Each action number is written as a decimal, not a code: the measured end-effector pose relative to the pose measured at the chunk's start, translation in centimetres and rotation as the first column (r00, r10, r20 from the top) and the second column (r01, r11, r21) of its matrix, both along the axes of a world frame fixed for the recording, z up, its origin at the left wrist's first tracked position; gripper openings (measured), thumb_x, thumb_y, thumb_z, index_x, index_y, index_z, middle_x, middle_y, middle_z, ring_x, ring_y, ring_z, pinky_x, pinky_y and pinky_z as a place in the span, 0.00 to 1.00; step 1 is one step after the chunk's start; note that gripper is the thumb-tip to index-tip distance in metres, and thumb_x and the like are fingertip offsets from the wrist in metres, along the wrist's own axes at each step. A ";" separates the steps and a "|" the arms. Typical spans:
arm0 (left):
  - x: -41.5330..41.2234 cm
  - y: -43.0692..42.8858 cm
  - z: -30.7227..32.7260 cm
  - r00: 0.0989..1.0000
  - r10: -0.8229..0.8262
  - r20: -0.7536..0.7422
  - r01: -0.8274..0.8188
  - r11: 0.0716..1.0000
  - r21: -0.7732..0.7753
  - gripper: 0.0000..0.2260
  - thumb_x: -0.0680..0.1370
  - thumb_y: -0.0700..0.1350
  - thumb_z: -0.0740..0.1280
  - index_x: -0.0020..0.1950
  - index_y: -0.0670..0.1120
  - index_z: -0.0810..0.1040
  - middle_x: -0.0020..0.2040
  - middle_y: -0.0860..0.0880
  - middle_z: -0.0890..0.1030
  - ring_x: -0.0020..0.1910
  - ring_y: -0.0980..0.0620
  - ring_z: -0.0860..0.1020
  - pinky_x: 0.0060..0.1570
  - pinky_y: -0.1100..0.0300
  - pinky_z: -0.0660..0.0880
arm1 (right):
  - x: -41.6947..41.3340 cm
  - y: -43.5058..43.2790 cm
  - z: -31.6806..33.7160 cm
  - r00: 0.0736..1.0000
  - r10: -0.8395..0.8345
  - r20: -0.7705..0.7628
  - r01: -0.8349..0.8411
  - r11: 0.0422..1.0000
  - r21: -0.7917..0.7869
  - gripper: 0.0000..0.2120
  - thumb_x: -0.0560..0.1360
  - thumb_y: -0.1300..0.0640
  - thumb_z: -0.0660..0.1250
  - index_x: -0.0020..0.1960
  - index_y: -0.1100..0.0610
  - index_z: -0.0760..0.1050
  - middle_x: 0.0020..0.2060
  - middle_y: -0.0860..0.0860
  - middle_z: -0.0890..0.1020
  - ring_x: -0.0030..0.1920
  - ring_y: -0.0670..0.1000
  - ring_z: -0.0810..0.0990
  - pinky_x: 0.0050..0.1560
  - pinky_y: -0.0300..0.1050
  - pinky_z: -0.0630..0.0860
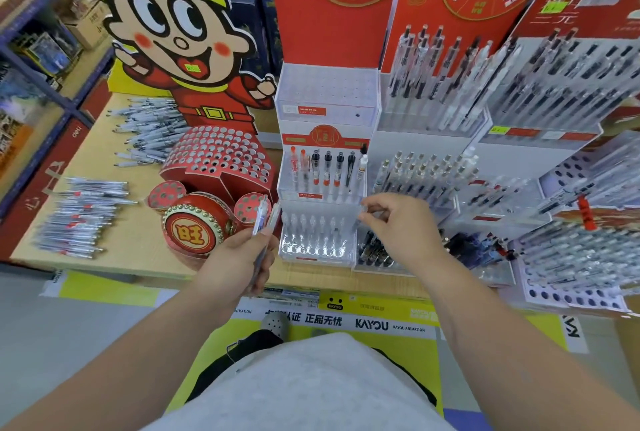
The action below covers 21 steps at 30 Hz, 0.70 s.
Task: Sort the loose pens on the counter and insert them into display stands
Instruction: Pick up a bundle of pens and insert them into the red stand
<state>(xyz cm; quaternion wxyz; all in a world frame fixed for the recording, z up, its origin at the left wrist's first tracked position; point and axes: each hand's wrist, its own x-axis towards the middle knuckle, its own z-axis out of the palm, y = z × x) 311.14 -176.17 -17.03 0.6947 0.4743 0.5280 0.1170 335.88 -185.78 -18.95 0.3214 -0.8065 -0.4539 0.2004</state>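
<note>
My left hand (239, 262) grips a small bunch of clear pens (265, 214), their tips pointing up, just left of the tiered clear display stand (320, 188). My right hand (398, 222) hovers at the stand's right side with thumb and forefinger pinched together near the front tier; whether a pen is between them I cannot make out. The stand's middle tier holds several upright pens (327, 167); its front tier (313, 240) holds a row of clear pens. Loose pens lie in two heaps on the wooden counter at the left (79, 219) and the far left (149, 132).
A red cartoon-figure stand with many holes (218, 157) and a red drum (197, 229) sit left of the clear stand. Full pen displays (450, 84) crowd the right side. Shelving runs along the far left. The counter edge (138, 273) is close to my body.
</note>
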 end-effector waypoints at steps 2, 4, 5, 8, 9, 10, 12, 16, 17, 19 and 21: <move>-0.2 -0.1 -0.2 1.000 0.008 0.011 -0.008 1.000 0.014 0.15 0.84 0.53 0.61 0.51 0.42 0.76 0.34 0.46 0.73 0.27 0.49 0.67 0.31 0.55 0.62 | -0.1 0.1 -0.5 1.000 -0.002 -0.005 0.002 1.000 -0.011 0.12 0.76 0.55 0.74 0.58 0.53 0.84 0.46 0.46 0.85 0.43 0.43 0.80 0.56 0.45 0.80; -0.4 -0.2 -0.4 1.000 0.023 0.020 -0.023 1.000 0.018 0.14 0.84 0.53 0.61 0.51 0.42 0.77 0.34 0.45 0.73 0.27 0.49 0.67 0.31 0.55 0.62 | -0.1 0.3 -0.6 1.000 -0.017 -0.018 0.016 1.000 -0.005 0.12 0.76 0.55 0.74 0.58 0.54 0.84 0.46 0.46 0.85 0.44 0.43 0.81 0.57 0.45 0.80; -0.5 -0.2 -0.5 0.999 0.030 0.023 -0.030 0.999 0.020 0.14 0.84 0.52 0.61 0.51 0.42 0.77 0.35 0.45 0.73 0.27 0.49 0.67 0.31 0.55 0.62 | 0.0 0.4 -0.7 1.000 -0.020 -0.019 0.019 1.000 -0.004 0.12 0.76 0.55 0.74 0.58 0.54 0.84 0.46 0.46 0.85 0.44 0.43 0.81 0.56 0.45 0.80; -0.7 -0.3 -0.6 0.999 0.041 0.022 -0.041 0.999 0.019 0.14 0.84 0.52 0.61 0.52 0.42 0.77 0.35 0.45 0.73 0.28 0.48 0.67 0.31 0.55 0.62 | -0.1 0.8 -0.7 1.000 0.007 0.002 -0.007 1.000 -0.013 0.11 0.75 0.55 0.75 0.58 0.54 0.84 0.46 0.47 0.85 0.45 0.45 0.82 0.55 0.47 0.80; -0.8 -0.3 -0.6 0.999 0.043 0.022 -0.044 0.999 0.017 0.14 0.84 0.52 0.61 0.52 0.42 0.76 0.35 0.45 0.73 0.28 0.49 0.67 0.31 0.55 0.62 | -0.2 0.9 -0.7 1.000 0.017 0.006 -0.017 1.000 -0.016 0.12 0.75 0.55 0.75 0.58 0.54 0.84 0.47 0.47 0.86 0.45 0.45 0.82 0.56 0.47 0.80; -0.8 -0.3 -0.7 0.999 0.047 0.022 -0.047 0.999 0.015 0.14 0.84 0.52 0.61 0.52 0.42 0.76 0.35 0.45 0.73 0.28 0.48 0.67 0.31 0.55 0.62 | -0.2 0.9 -0.8 1.000 0.027 0.012 -0.027 0.999 -0.018 0.12 0.75 0.55 0.75 0.58 0.53 0.84 0.47 0.47 0.86 0.45 0.44 0.82 0.56 0.46 0.80; -0.8 -0.4 -0.7 0.999 0.047 0.021 -0.048 0.999 0.012 0.14 0.84 0.52 0.61 0.52 0.42 0.76 0.35 0.45 0.73 0.28 0.48 0.67 0.31 0.55 0.62 | -0.2 0.9 -0.8 0.999 0.042 0.032 -0.042 0.999 -0.025 0.12 0.75 0.54 0.75 0.58 0.53 0.84 0.48 0.47 0.86 0.44 0.43 0.81 0.56 0.45 0.79; -0.6 -0.5 -0.7 0.999 0.039 0.014 -0.039 0.999 0.024 0.13 0.85 0.52 0.61 0.50 0.43 0.76 0.35 0.45 0.74 0.28 0.48 0.67 0.31 0.55 0.63 | -0.1 0.9 -0.8 0.997 0.050 0.061 -0.048 0.999 -0.024 0.12 0.76 0.53 0.74 0.58 0.53 0.84 0.49 0.47 0.86 0.45 0.43 0.81 0.55 0.46 0.80; -0.5 -0.5 -0.6 0.999 0.035 0.009 -0.035 0.999 0.027 0.13 0.85 0.52 0.61 0.50 0.43 0.76 0.35 0.45 0.74 0.28 0.48 0.67 0.31 0.55 0.64 | -0.1 1.0 -0.8 0.997 0.050 0.065 -0.048 0.999 -0.022 0.12 0.76 0.53 0.74 0.58 0.53 0.84 0.49 0.47 0.86 0.45 0.44 0.81 0.55 0.47 0.80; -0.4 -0.5 -0.5 0.999 0.033 0.001 -0.033 0.999 0.028 0.13 0.85 0.52 0.61 0.50 0.43 0.76 0.34 0.45 0.74 0.28 0.48 0.67 0.31 0.55 0.64 | -0.1 1.0 -0.7 0.996 0.049 0.072 -0.048 0.999 -0.018 0.12 0.76 0.54 0.74 0.58 0.54 0.84 0.49 0.48 0.86 0.46 0.45 0.82 0.56 0.48 0.80; -0.2 -0.5 -0.5 0.999 0.032 -0.006 -0.032 0.999 0.032 0.13 0.85 0.51 0.61 0.52 0.42 0.76 0.34 0.46 0.74 0.28 0.48 0.68 0.31 0.55 0.65 | -0.1 0.9 -0.6 0.995 0.048 0.084 -0.047 0.999 -0.019 0.12 0.76 0.54 0.74 0.58 0.54 0.84 0.48 0.48 0.87 0.46 0.46 0.83 0.56 0.48 0.80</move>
